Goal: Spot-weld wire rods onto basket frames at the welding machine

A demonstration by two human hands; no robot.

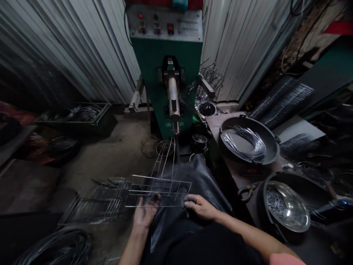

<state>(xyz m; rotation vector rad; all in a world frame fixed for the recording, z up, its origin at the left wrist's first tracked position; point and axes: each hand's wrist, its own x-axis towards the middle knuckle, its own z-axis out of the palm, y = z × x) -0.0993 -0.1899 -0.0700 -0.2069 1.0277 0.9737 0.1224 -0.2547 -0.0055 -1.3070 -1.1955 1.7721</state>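
Note:
A wire rack (161, 187) of thin metal rods, with a long narrow part rising away from me, hangs above my lap. My right hand (200, 207) is closed on its right end, thumb and fingers pinched together. My left hand (146, 212) is palm up under the rack's left half, thumb and fingers apart. The near rod crosses over it; whether the palm bears weight I cannot tell. The rack's narrow far end reaches up toward the metal electrode tip (176, 128) of a green machine (150, 70); contact there is unclear.
Stacked wire racks (102, 200) stand at left, beside a coil (60, 246). To the right, a black pan (271, 147) holds looped wire (245, 145); a steel bowl (302, 217) with small metal pieces sits in another pan (266, 191). A green bin (106, 123) stands back left.

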